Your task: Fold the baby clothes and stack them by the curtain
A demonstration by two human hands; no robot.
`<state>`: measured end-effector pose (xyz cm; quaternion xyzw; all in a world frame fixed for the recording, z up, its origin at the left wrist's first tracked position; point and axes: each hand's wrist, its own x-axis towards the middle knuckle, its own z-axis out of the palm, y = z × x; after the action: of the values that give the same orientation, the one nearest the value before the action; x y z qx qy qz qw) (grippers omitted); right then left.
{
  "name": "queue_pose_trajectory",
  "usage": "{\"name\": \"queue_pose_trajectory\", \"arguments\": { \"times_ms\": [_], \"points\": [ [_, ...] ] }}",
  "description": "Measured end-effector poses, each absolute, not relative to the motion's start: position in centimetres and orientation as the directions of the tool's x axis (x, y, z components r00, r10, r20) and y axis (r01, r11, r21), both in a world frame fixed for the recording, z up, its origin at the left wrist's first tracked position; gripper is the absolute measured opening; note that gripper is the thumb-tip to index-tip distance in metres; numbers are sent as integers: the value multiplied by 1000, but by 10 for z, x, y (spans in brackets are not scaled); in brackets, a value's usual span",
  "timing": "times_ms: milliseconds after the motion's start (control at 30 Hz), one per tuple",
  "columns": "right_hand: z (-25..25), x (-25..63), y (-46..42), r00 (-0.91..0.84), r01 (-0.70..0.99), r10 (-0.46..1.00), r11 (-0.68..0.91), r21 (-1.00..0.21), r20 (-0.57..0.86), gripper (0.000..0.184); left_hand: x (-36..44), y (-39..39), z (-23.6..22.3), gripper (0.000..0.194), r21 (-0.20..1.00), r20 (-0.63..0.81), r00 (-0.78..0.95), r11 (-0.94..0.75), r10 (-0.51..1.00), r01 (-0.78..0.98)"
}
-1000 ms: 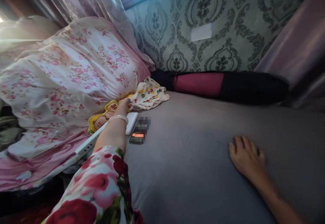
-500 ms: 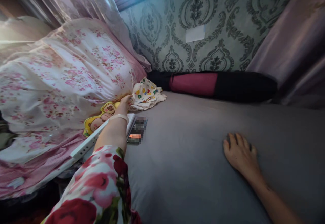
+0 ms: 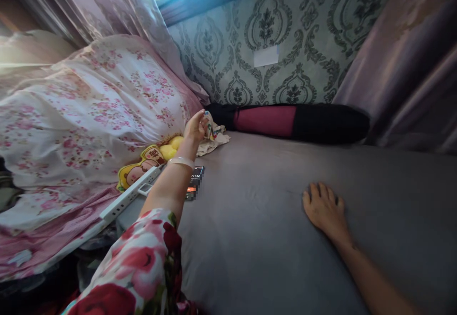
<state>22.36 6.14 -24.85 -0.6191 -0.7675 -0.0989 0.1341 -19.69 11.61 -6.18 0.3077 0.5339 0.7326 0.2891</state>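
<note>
My left hand is raised above the bed's left edge, its fingers pinched on the small white cloth with coloured dots, lifting one end of it. A pale bangle circles that wrist. Just below it lie a yellow cartoon toy and a phone with its screen lit. My right hand rests flat on the grey sheet, fingers spread, holding nothing.
A big pink floral quilt is heaped at the left. A white power strip lies along the bed's edge. A black and magenta bolster runs along the patterned wall. Pink curtains hang left and right.
My left hand has risen from beside the yellow toy and taken hold of the dotted cloth, pulling it up. The right hand stayed flat on the sheet. The view tilted upward.
</note>
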Motion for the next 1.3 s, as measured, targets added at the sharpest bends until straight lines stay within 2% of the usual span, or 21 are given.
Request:
{"name": "queue_pose_trajectory", "arguments": {
  "times_ms": [100, 300, 567, 700, 833, 967, 1067, 1300],
  "points": [
    [-248, 223, 61, -199, 976, 923, 216, -16, 330, 52, -165, 115, -63, 30, 912, 149, -532, -324, 834, -252],
    [-248, 223, 60, -192, 976, 924, 214, -30, 331, 52, -92, 100, -84, 39, 880, 210, -400, -351, 892, -321],
    [-248, 229, 60, -209, 961, 927, 254, -111, 312, 47, -3, 69, -103, 40, 880, 189, -292, -293, 938, -374],
    [-250, 232, 63, -246, 901, 910, 342, -267, 333, 43, 38, 56, -106, 41, 855, 206, -200, -276, 958, -440],
    [-245, 229, 68, -221, 781, 881, 417, -466, 418, 45, 80, 42, -108, 42, 854, 237, -66, -240, 969, -462],
    [-235, 226, 67, -163, 699, 884, 417, -580, 438, 41, 110, 29, -110, 45, 867, 287, 76, -225, 955, -445],
    [-229, 229, 64, -106, 704, 913, 349, -619, 394, 35, 118, 24, -112, 47, 876, 307, 80, -248, 948, -414],
    [-229, 233, 65, -135, 695, 954, 285, -660, 269, 34, 100, 37, -127, 53, 836, 314, -90, -320, 945, -445]
  ]
}}
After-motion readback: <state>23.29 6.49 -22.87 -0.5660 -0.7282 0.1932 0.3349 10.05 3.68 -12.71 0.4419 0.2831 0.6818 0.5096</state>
